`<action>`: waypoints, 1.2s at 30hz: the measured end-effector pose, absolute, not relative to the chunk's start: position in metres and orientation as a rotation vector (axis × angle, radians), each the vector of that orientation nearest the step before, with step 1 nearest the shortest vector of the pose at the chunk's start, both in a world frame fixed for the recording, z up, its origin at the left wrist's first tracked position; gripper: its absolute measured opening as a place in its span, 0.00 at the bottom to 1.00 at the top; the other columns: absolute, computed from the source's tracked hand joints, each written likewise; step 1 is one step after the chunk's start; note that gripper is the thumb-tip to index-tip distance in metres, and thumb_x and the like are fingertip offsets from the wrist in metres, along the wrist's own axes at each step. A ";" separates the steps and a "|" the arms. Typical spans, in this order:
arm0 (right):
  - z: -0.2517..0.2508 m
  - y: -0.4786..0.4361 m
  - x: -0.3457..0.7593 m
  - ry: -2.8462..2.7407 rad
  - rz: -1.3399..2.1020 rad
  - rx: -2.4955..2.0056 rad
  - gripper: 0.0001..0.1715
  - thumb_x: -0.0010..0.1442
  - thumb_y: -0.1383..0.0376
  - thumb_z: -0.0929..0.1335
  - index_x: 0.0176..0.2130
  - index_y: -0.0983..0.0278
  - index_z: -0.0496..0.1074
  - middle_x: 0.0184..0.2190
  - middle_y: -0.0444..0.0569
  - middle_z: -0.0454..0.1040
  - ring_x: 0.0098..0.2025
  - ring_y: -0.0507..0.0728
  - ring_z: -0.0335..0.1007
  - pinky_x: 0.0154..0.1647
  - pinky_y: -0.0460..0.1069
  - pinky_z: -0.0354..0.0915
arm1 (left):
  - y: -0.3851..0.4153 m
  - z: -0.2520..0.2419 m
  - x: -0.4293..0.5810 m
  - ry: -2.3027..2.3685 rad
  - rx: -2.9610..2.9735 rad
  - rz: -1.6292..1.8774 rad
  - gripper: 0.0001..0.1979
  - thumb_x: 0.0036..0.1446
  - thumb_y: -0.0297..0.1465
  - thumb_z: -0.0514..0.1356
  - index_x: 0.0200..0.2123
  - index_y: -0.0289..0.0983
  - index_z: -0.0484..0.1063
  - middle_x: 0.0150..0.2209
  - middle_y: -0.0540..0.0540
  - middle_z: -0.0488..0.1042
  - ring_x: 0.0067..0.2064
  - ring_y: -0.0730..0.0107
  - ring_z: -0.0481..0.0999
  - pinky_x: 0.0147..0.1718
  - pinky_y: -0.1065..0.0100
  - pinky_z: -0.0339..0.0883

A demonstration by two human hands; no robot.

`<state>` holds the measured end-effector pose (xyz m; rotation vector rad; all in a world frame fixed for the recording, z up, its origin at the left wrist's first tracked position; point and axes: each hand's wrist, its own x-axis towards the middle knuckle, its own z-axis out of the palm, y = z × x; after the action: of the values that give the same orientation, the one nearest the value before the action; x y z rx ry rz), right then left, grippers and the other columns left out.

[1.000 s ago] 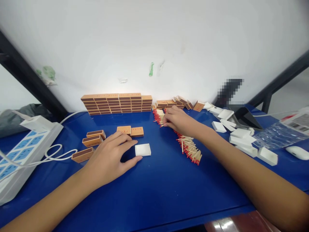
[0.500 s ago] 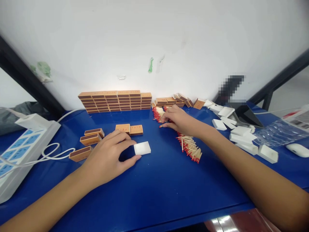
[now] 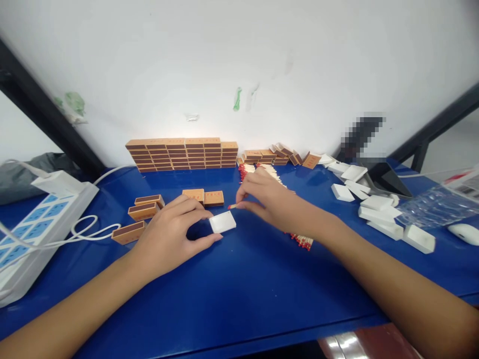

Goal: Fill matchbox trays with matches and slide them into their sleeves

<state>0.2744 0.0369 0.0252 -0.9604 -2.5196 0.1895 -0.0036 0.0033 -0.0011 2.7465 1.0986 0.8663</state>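
My left hand (image 3: 168, 234) rests on the blue table (image 3: 239, 289) and pinches the left end of a small white matchbox tray (image 3: 223, 222) between thumb and fingers. My right hand (image 3: 267, 199) is closed in a pinch on some red-tipped matches (image 3: 233, 206), held just right of the tray and a little above the table. A long heap of loose matches (image 3: 301, 240) lies behind and under my right wrist.
Brown matchbox sleeves (image 3: 144, 211) lie loose left of my left hand, two more (image 3: 204, 196) behind the tray. A stacked wall of brown boxes (image 3: 181, 154) stands at the back. White trays (image 3: 377, 212) are scattered at right. A power strip (image 3: 37, 224) with cable is at left.
My right hand has left the match heap at the back and come toward the white tray with matches pinched in it. My left hand has closed on the tray's end.
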 end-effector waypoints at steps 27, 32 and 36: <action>0.006 0.092 0.327 -2.509 -0.050 -1.183 0.07 0.69 0.64 0.70 0.39 0.61 0.80 0.39 0.55 0.74 0.45 0.65 0.65 0.50 0.60 0.63 | 0.000 0.003 -0.002 1.032 2.738 0.913 0.12 0.64 0.38 0.71 0.46 0.38 0.81 0.42 0.44 0.80 0.45 0.59 0.80 0.45 0.58 0.76; -0.002 0.097 0.324 -2.521 -0.017 -1.165 0.08 0.69 0.66 0.69 0.37 0.62 0.79 0.39 0.56 0.75 0.45 0.65 0.65 0.48 0.59 0.62 | 0.001 0.003 -0.002 1.029 2.739 0.929 0.12 0.64 0.38 0.71 0.46 0.39 0.81 0.42 0.44 0.81 0.45 0.59 0.80 0.45 0.58 0.77; -0.005 0.099 0.325 -2.529 0.017 -1.153 0.07 0.69 0.67 0.69 0.36 0.62 0.76 0.39 0.55 0.76 0.44 0.63 0.66 0.49 0.58 0.61 | 0.000 0.002 -0.003 1.029 2.744 0.914 0.12 0.64 0.38 0.71 0.46 0.38 0.81 0.42 0.45 0.80 0.45 0.59 0.80 0.45 0.58 0.76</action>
<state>0.3252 0.0995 -0.0051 -1.1529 -2.5288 0.0173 -0.0032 0.0000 0.0022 2.7436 1.0288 0.9139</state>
